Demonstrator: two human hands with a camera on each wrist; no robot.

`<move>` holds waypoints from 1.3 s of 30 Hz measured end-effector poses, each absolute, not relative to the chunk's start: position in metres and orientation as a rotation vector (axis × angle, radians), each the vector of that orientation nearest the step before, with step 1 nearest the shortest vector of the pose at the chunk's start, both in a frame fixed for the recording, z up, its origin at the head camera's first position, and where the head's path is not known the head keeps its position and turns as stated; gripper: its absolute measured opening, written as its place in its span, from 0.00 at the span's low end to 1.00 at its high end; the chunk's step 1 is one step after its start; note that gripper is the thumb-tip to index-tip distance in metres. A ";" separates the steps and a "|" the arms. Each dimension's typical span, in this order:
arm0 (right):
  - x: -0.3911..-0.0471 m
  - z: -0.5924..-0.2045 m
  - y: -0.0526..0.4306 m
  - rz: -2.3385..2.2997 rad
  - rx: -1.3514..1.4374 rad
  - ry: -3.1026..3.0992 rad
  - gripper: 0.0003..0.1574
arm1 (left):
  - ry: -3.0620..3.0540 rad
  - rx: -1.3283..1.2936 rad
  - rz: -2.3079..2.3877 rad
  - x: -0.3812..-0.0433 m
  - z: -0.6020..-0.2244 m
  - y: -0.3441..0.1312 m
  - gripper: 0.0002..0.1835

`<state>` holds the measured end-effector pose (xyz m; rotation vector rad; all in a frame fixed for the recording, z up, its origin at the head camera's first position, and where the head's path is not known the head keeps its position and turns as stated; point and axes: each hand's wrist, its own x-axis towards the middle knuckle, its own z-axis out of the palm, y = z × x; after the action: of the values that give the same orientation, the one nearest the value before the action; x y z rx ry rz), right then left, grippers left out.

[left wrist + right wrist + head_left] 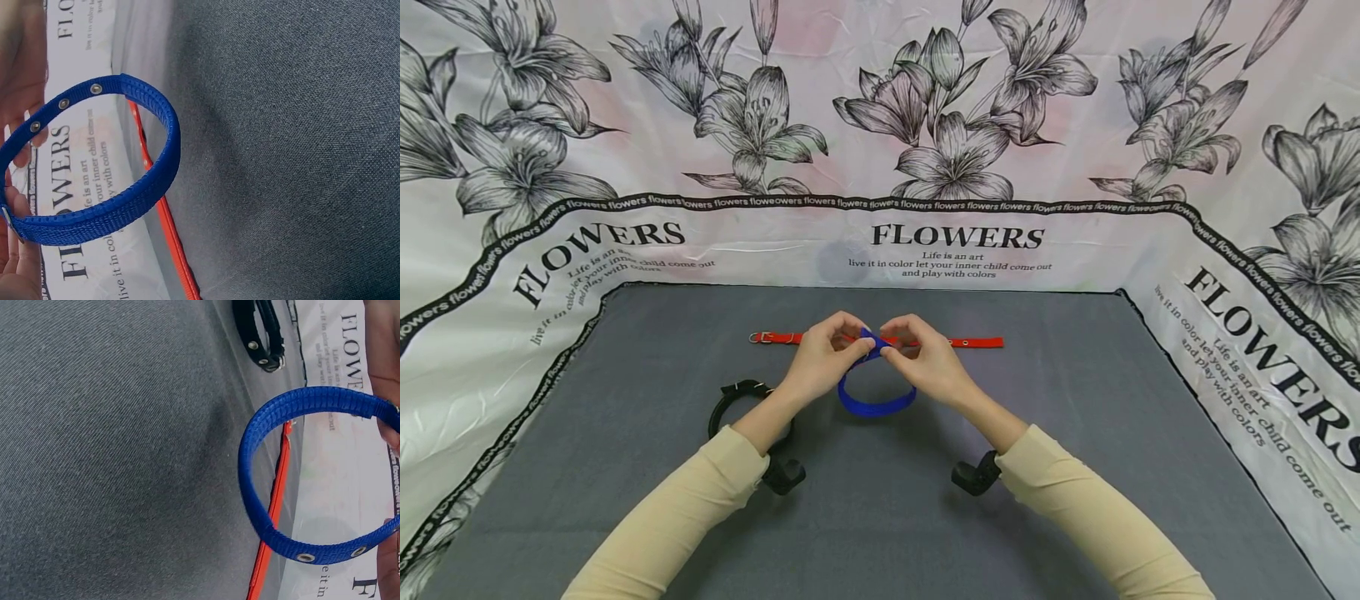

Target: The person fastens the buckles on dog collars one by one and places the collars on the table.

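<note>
A blue collar [877, 408], bent into a loop, hangs between my hands above the grey table. My left hand [823, 357] pinches its buckle end, and the metal buckle [7, 217] shows beside those fingers in the left wrist view. The eyelet end is gripped by my right hand [931, 360]; metal eyelets line this part of the strap. In the head view the two ends cross at my fingertips, which partly hide them. Behind my hands a red collar [977, 342] lies stretched flat, its buckle to the left. To the left, a black collar [721, 412] forms a closed loop.
Grey cloth [880, 533] covers the table. A white floral sheet [820, 242] printed with lettering borders it at the back and sides. My left forearm overlaps part of the black collar. Black wrist cameras [784, 477] sit under both wrists.
</note>
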<state>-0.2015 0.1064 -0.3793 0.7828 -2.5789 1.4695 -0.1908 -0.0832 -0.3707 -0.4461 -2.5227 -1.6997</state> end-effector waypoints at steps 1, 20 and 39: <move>-0.202 -0.379 0.106 1.465 0.779 -2.580 0.17 | -2.530 -0.451 -1.694 -0.191 -0.371 -0.083 0.08; -0.201 -0.381 0.107 1.301 0.825 -2.618 0.11 | -2.584 -0.445 -1.749 -0.192 -0.370 -0.086 0.14; -0.199 -0.378 0.107 1.463 0.702 -2.604 0.14 | -2.628 -0.457 -1.616 -0.188 -0.377 -0.085 0.12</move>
<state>-0.1991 0.1068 -0.3781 0.7017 -2.6039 1.4627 -0.1881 -0.0855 -0.3766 -0.4570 -2.6279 -1.6157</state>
